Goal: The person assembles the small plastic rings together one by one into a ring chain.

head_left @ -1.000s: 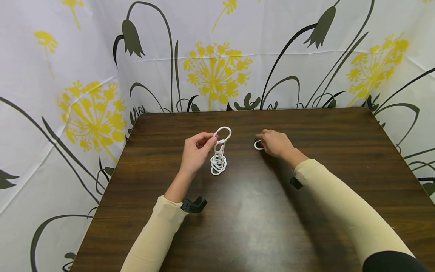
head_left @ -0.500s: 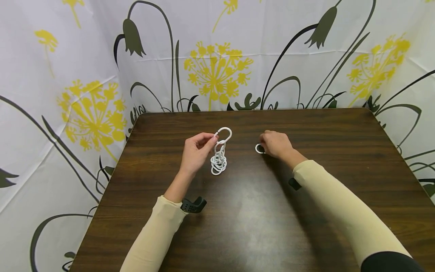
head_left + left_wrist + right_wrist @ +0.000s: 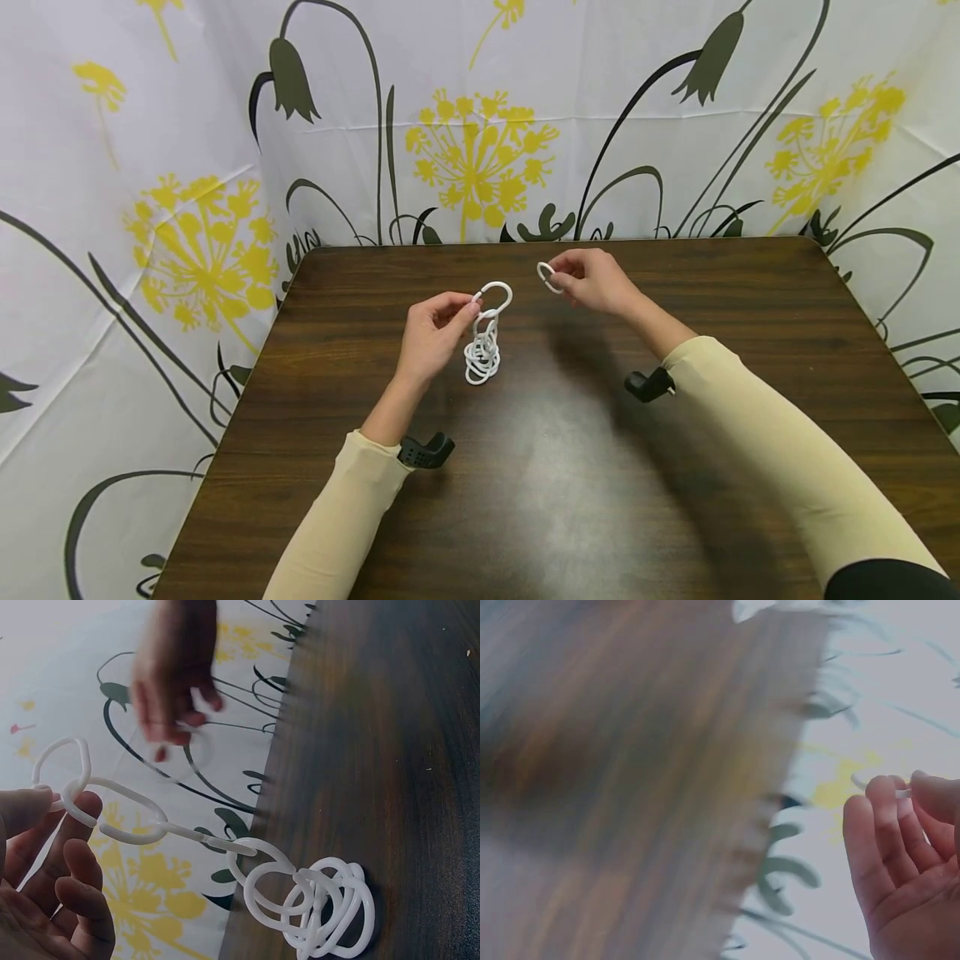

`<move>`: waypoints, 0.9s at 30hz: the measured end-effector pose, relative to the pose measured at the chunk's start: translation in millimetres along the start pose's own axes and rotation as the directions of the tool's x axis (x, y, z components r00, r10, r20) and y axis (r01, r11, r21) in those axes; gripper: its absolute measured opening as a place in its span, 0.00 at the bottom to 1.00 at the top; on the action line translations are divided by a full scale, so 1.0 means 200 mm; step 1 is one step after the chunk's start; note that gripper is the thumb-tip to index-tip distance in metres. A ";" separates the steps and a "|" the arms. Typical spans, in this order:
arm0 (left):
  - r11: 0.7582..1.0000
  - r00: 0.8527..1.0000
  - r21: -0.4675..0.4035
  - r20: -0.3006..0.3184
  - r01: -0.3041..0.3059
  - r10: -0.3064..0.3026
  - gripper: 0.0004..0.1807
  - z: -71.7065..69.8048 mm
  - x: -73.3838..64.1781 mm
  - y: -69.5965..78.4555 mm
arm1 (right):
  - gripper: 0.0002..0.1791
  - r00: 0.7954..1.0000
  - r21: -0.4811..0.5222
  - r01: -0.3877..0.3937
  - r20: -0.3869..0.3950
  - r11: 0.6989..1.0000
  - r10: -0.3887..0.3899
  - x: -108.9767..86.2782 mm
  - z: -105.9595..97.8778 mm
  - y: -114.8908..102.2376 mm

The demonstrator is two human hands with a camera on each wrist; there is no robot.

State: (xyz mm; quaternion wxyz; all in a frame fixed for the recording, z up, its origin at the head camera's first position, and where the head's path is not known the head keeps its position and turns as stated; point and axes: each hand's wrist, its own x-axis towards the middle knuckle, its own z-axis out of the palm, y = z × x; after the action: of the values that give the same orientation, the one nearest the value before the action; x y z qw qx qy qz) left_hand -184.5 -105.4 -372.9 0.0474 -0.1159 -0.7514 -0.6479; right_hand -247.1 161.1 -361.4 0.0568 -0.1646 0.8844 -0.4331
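Note:
My left hand [image 3: 437,337] pinches the top link of a white plastic chain [image 3: 482,354] between thumb and fingers. In the left wrist view the chain [image 3: 322,907] runs from that open-ended link down to a heap of oval links on the table. To its right my right hand [image 3: 596,279] holds a single white ring-shaped link [image 3: 548,277] by its edge, raised over the far part of the table. The link has a gap in its loop. In the right wrist view my hand [image 3: 907,862] hides most of it, with a thin white piece at the fingertips.
Both hands work over a dark wood-grain table [image 3: 540,483]. A white curtain [image 3: 337,167] with yellow and grey-green plant prints hangs behind the table's far edge and down both sides.
My right hand has picked the single link up from the table and lifted it, moving it back and slightly left. The left hand and the chain stay almost where they were.

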 end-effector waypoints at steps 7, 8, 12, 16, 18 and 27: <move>1.000 1.000 0.007 0.009 0.012 -0.012 0.09 0.00 -0.03 0.11 | 0.12 0.999 0.259 0.018 -0.039 0.966 -0.008 -0.01 -0.06 -0.22; 1.000 1.000 0.008 0.010 0.014 -0.014 0.09 0.01 -0.03 0.13 | 0.12 0.999 0.298 0.011 -0.044 0.954 0.003 -0.01 -0.06 -0.24; 1.000 1.000 0.022 0.012 0.009 -0.009 0.08 0.01 -0.04 0.17 | 0.13 0.998 0.399 -0.001 -0.052 0.917 0.024 -0.02 -0.07 -0.32; 1.000 1.000 0.025 0.015 -0.007 0.006 0.08 0.01 -0.04 0.17 | 0.13 0.999 0.451 -0.018 -0.026 0.892 0.033 -0.03 -0.06 -0.38; 1.000 1.000 0.024 0.017 -0.014 0.013 0.08 0.01 -0.04 0.17 | 0.12 1.000 0.451 -0.018 -0.011 0.892 0.026 -0.03 -0.05 -0.41; 0.997 0.998 0.065 0.035 -0.046 0.044 0.08 0.01 -0.04 0.19 | 0.10 0.999 0.355 0.008 0.044 0.935 -0.025 -0.04 0.03 -0.43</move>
State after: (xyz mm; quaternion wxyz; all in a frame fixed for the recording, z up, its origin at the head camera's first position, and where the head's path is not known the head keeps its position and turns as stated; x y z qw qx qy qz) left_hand -167.0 -98.9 -339.3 0.0532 -0.1418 -0.7703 -0.6194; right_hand -217.4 110.3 -296.9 0.1029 -0.1694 0.7888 -0.5818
